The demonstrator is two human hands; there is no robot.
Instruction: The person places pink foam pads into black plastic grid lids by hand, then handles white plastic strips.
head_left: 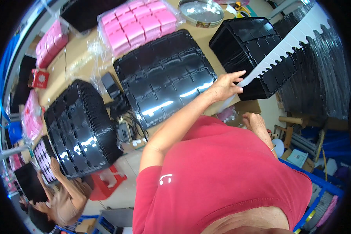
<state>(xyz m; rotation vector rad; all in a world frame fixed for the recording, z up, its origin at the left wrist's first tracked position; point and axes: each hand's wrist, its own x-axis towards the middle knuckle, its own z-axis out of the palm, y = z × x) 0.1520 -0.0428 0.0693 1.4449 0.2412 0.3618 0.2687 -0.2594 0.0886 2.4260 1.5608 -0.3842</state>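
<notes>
A long pale plastic strip with a toothed lower edge slants up to the far right. Its near end lies between the thumb and fingers of my left hand, which reaches across in front of me. My right hand is lower, beside my red shirt, with its fingers curled and nothing visible in them. Under and beyond my left wrist lies a glossy black moulded plastic tray, at the top of a stack. Another stack of black trays stands right behind the strip.
Pink bundled pieces in clear wrap and a round tin lie at the back. Another black tray stack stands left, near a co-worker whose hands are at a tray of pale pieces. Plastic-wrapped black stacks rise at right.
</notes>
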